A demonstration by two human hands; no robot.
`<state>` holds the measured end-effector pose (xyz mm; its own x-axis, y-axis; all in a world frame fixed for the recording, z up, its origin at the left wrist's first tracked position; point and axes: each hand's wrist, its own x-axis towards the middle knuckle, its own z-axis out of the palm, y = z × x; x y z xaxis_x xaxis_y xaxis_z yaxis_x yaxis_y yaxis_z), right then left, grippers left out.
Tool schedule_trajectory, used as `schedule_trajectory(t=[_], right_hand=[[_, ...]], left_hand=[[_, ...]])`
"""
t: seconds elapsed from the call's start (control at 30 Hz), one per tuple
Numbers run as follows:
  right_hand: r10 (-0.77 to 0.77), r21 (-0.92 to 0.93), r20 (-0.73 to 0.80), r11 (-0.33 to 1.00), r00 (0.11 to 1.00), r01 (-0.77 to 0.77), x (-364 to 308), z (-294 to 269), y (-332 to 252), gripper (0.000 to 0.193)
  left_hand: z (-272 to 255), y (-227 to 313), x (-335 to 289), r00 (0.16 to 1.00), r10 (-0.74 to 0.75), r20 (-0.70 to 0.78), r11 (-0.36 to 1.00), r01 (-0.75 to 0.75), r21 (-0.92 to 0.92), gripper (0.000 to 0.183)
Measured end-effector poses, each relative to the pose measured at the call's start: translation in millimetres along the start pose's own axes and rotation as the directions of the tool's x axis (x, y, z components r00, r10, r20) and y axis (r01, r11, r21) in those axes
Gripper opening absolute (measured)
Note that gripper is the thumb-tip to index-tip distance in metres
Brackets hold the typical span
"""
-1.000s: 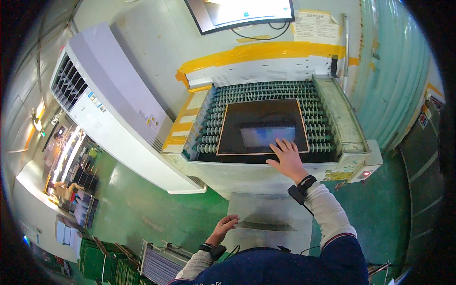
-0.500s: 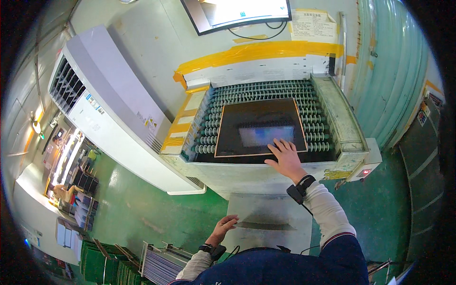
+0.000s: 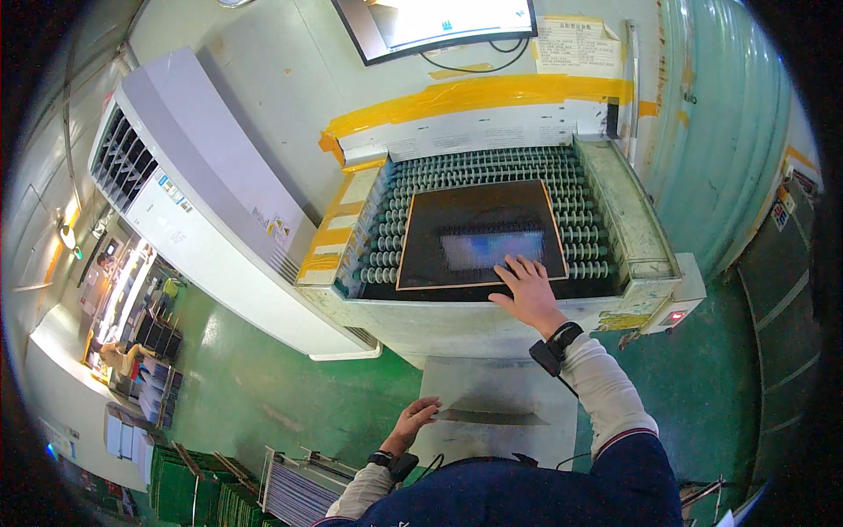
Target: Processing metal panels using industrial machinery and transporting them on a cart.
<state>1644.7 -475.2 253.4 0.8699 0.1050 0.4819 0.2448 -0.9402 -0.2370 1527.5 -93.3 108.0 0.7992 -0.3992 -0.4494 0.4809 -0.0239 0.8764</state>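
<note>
A dark, glossy rectangular panel with thin copper-coloured edges point(image 3: 483, 213) lies flat on rows of toothed conveyor rollers point(image 3: 587, 235). Its surface shows a bluish reflection near the front. My right hand point(image 3: 529, 294) reaches over the machine's front edge, fingers spread, fingertips resting on the panel's near right part. Down by my waist, my left hand point(image 3: 411, 426) hangs apart from the machine, with fingers loosely stretched and nothing seen in them. Both wrists carry a black strapped device.
The roller machine has a metal side wall point(image 3: 623, 206) and a switch box point(image 3: 676, 316) at its right. A tall white air-conditioning unit point(image 3: 211, 206) leans into view at left. Racks with green boards point(image 3: 198, 487) stand at lower left. A monitor point(image 3: 439, 25) hangs above.
</note>
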Motion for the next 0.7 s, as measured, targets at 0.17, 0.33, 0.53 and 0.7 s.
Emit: schedule_trajectory(t=[0.17, 0.33, 0.53, 0.7], right_hand=[[0.002, -0.004, -0.004, 1.0, 1.0, -0.002, -1.2, -0.8, 1.8, 0.063], [-0.002, -0.003, -0.004, 1.0, 1.0, 0.002, 0.4, -1.3, -1.7, 0.063], [-0.001, -0.006, -0.002, 1.0, 1.0, 0.001, -0.7, -2.7, -0.4, 0.064], [-0.003, -0.014, 0.0, 1.0, 1.0, 0.003, -0.3, -1.3, -0.6, 0.064]], left_hand=[[6.2, 7.4, -3.5, 1.0, 0.005, 0.013, 1.0, -0.005, 0.016, 0.047], [2.5, 4.6, -4.6, 1.0, 0.01, 0.006, 1.0, -0.01, 0.017, 0.047], [5.1, 5.4, -4.6, 1.0, 0.008, -0.004, 1.0, -0.008, 0.013, 0.045], [3.3, 2.6, -4.7, 1.0, 0.01, -0.01, 1.0, -0.01, 0.009, 0.042]])
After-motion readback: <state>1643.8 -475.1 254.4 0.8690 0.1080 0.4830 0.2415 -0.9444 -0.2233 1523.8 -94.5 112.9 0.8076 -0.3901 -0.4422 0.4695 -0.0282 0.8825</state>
